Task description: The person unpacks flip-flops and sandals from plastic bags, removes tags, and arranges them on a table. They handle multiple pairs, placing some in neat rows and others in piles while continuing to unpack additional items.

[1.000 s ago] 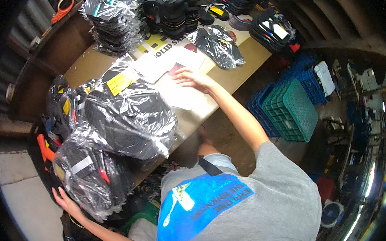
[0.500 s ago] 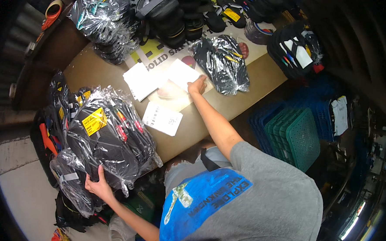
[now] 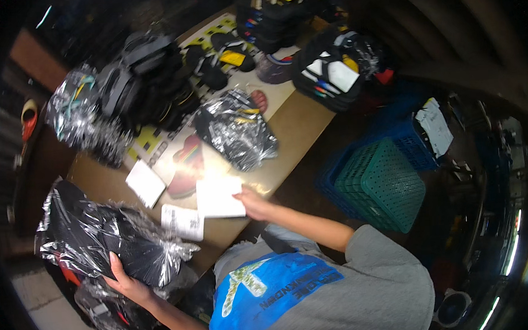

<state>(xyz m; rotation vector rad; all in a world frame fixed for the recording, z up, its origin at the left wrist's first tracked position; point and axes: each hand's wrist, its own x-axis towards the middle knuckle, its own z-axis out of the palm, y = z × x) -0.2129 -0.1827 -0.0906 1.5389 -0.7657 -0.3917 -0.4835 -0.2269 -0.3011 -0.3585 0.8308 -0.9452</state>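
Note:
At the left, my left hand (image 3: 127,284) grips the edge of a clear plastic pack of black footwear (image 3: 109,236), thumb on top and fingers hidden beneath. The pack is tilted, its dark ribbed side showing. My right hand (image 3: 256,204) pinches a white paper sheet or stack (image 3: 220,198) by its right edge, above the table. Beside it lies a printed label sheet (image 3: 183,222), partly covered by the held paper. Farther left on the table is another white paper stack (image 3: 146,183). More plastic-wrapped footwear (image 3: 113,310) sits below my left hand.
Another wrapped pack (image 3: 236,129) lies mid-table. Black footwear piles (image 3: 146,81) and a wrapped bundle (image 3: 85,114) stand along the far side. A strapped stack (image 3: 326,78) sits at the far right corner. Green crates (image 3: 390,185) and a blue crate (image 3: 415,139) stand right of the table.
My right hand has lifted white paper off the table and drawn it nearer, over the label sheet. My left hand has turned the plastic pack, so its yellow label no longer shows. The view has shifted.

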